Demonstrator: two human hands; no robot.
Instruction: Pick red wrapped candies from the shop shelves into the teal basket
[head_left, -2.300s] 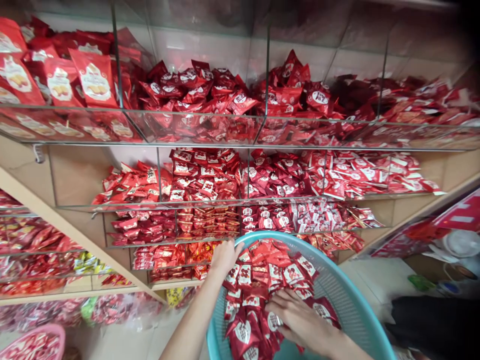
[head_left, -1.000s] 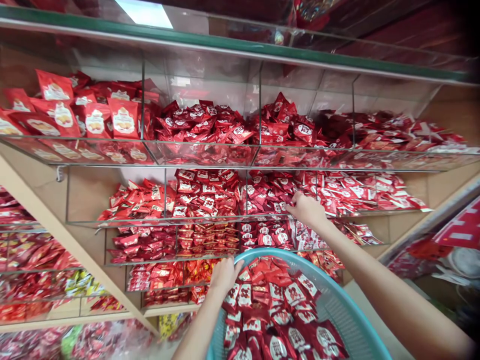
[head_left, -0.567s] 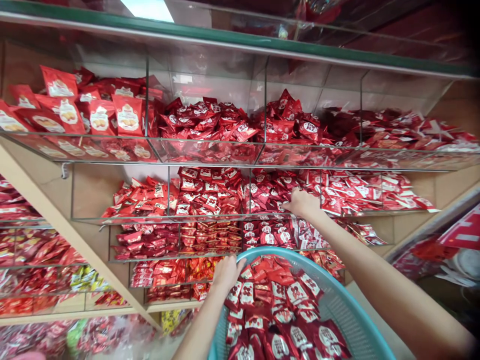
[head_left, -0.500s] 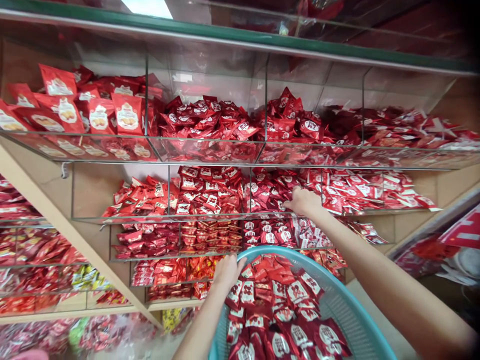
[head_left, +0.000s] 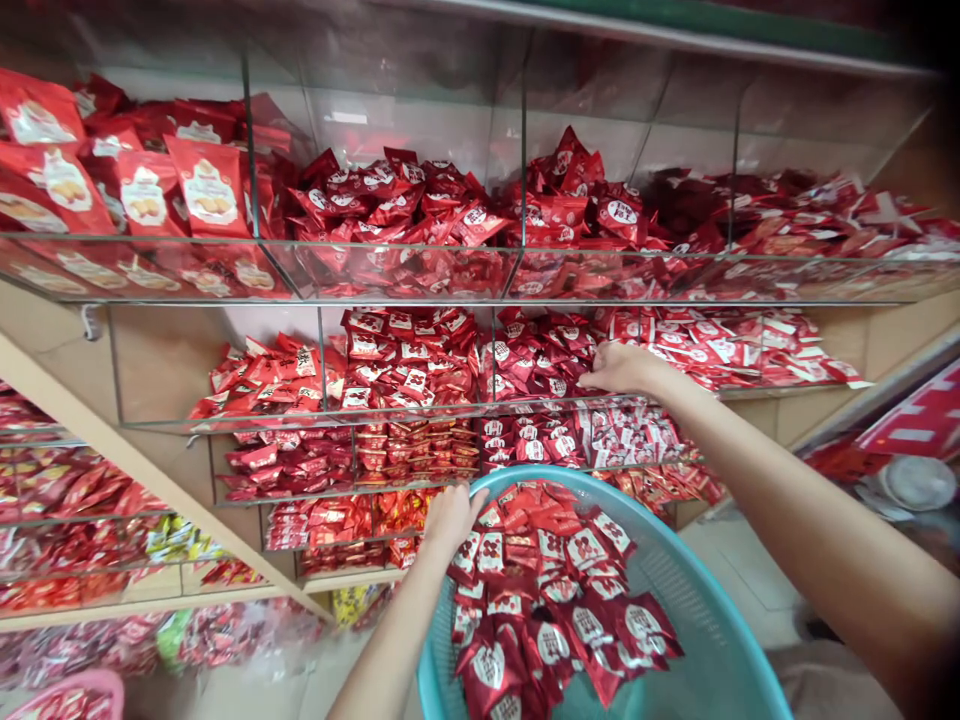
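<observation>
My left hand [head_left: 450, 520] is closed over the far left rim of a teal plastic basket [head_left: 716, 590], the thumb lying along the edge. Inside the basket lie many small red snack packets [head_left: 589, 625] with white labels, some bright red, others dark red. My right hand [head_left: 626, 370] reaches over the glass front of a middle shelf. Its fingers are drawn together at the dark red packets [head_left: 536, 360] in that compartment. What they hold, if anything, is hidden.
Above, a glass-fronted shelf holds red packets [head_left: 206, 185] in divided compartments. Lower tiers carry more red packets [head_left: 416, 455]. A slanted wooden post [head_left: 142, 470] stands to the left. A pink basket [head_left: 112, 690] sits at bottom left, and a floor of pale tiles [head_left: 739, 570] shows at right.
The view has moved closer to the shelves, which sit higher in the picture. My right hand stays at the dark red packets, its fingers lower behind the glass front. My left hand keeps the rim.
</observation>
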